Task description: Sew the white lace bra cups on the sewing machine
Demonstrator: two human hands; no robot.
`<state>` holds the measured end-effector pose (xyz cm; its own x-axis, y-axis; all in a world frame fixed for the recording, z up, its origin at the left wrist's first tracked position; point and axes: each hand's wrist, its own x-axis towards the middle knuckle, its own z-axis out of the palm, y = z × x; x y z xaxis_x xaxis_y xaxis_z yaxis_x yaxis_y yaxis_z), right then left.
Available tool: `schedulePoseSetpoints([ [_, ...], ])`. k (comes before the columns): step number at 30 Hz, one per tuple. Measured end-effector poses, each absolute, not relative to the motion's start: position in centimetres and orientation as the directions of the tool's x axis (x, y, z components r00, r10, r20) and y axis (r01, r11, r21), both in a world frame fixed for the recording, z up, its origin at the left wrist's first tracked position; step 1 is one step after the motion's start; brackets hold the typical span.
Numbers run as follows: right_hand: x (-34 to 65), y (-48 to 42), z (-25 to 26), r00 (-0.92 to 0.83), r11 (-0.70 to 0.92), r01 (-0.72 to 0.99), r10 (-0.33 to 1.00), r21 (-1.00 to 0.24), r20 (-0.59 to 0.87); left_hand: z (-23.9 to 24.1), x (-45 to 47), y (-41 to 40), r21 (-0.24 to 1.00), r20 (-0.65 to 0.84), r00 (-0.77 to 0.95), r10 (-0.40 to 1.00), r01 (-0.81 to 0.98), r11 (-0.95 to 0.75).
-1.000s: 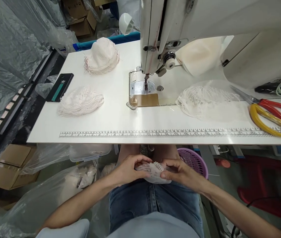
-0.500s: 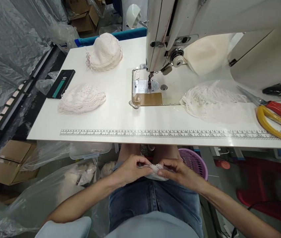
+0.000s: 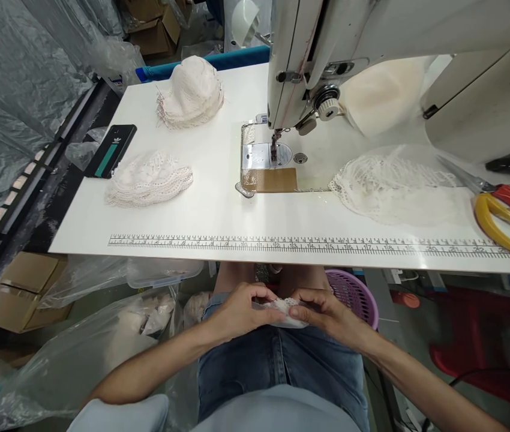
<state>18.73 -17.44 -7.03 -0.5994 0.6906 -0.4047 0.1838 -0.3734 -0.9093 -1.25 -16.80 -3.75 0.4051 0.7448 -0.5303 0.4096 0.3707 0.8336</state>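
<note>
In my lap, below the table edge, my left hand (image 3: 237, 311) and my right hand (image 3: 322, 312) pinch a small white lace piece (image 3: 284, 311) between them, fingertips almost touching. Both hands are closed on it, and most of the piece is hidden by my fingers. On the white table (image 3: 219, 216) above lie a flat stack of lace pieces (image 3: 147, 180) at the left, a domed stack of cups (image 3: 192, 93) at the back, and a spread of lace (image 3: 394, 186) at the right. The sewing machine (image 3: 349, 54) stands over its needle plate (image 3: 266, 159).
A black phone (image 3: 111, 150) lies at the table's left edge. Scissors with red and yellow handles (image 3: 507, 210) lie at the right. A purple basket (image 3: 354, 291) sits under the table by my right knee. Plastic bags (image 3: 102, 348) and cardboard boxes (image 3: 21, 294) fill the floor at left.
My hands have drawn closer together and gathered the lace piece smaller between the fingers. The view has shifted slightly to the left and down.
</note>
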Motion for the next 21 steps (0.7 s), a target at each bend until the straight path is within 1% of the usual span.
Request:
schedulePoseSetpoints([
  [11, 18.77, -17.43, -7.17, -0.615, -0.353, 0.195, 0.683, -0.915, -0.395, -3.59, -1.10, -16.84, 0.826, -0.535, 0.359, 0.765, 0.412, 0.385],
  [15, 18.73, -17.41, -7.05, -0.631, -0.323, 0.203, 0.678, -0.924, -0.376, -3.27, -1.22, -16.74, 0.831, -0.536, 0.363, 0.762, 0.385, 0.401],
  [17, 18.64, -17.44, -6.94, -0.627, -0.315, 0.217, 0.680, -0.924, -0.380, -3.34, -1.48, -16.75, 0.821, -0.564, 0.367, 0.740, 0.345, 0.454],
  [21, 18.51, -17.49, -6.79, -0.615, -0.331, 0.210, 0.686, -0.920, -0.387, -3.98, -2.04, -16.97, 0.766, -0.633, 0.392, 0.667, 0.191, 0.614],
])
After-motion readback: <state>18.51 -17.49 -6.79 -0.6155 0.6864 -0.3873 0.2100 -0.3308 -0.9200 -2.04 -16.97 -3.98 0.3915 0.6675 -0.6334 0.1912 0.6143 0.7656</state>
